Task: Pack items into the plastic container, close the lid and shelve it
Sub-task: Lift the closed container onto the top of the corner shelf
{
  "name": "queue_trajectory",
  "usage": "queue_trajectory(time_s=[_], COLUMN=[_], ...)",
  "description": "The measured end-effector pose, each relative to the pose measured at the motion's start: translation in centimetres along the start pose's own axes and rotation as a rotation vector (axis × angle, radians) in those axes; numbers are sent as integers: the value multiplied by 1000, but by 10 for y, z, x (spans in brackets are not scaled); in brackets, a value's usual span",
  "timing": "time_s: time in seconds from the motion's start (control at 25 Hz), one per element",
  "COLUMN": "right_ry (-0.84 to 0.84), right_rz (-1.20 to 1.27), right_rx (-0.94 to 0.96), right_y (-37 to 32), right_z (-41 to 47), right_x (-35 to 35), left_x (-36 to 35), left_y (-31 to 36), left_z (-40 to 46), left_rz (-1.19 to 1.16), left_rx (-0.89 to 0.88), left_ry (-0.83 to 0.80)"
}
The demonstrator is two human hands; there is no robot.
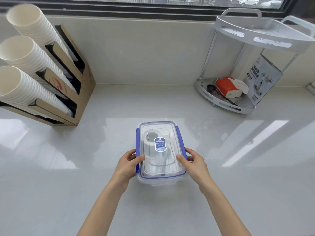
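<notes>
I see open counter (170, 103) beyond my grip on the container (160, 167); cup boxes (68, 86) block far left, the corner rack (238, 92) far right, well apart.

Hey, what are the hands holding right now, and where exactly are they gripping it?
Both hands grip the plastic container by its long sides: left hand at the left blue latch, right hand at the right one, thumbs on the lid.

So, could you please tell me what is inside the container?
Through the clear lid of the container, a white roll shows at the far left. The label and glare hide the rest.
</notes>
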State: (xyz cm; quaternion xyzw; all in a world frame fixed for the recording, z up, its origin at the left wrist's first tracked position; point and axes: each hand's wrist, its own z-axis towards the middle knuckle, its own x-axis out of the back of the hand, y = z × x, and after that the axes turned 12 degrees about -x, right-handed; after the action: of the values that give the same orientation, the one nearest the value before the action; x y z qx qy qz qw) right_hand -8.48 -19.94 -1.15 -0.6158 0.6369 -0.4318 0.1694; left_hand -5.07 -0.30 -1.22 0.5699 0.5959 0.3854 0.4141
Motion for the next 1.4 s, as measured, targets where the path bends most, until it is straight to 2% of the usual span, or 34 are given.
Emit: queue_trajectory(time_s=[0.36, 0.92, 1.24, 1.4], right_ry=[70, 188, 199, 285], right_rz=[88, 77, 92, 35], right_rx=[140, 478, 553, 575], right_y=[-44, -178, -246, -274], right_z=[9, 9, 8, 19], right_x=[42, 159, 224, 253], left_x=[-31, -110, -164, -197], left_y=[40, 171, 239, 269], left_z=[11, 43, 58, 67], left_rz=[-98, -262, -330, -334], left_rx=[-86, -281, -364, -380], left_ry=[-92, -333, -454, -486])
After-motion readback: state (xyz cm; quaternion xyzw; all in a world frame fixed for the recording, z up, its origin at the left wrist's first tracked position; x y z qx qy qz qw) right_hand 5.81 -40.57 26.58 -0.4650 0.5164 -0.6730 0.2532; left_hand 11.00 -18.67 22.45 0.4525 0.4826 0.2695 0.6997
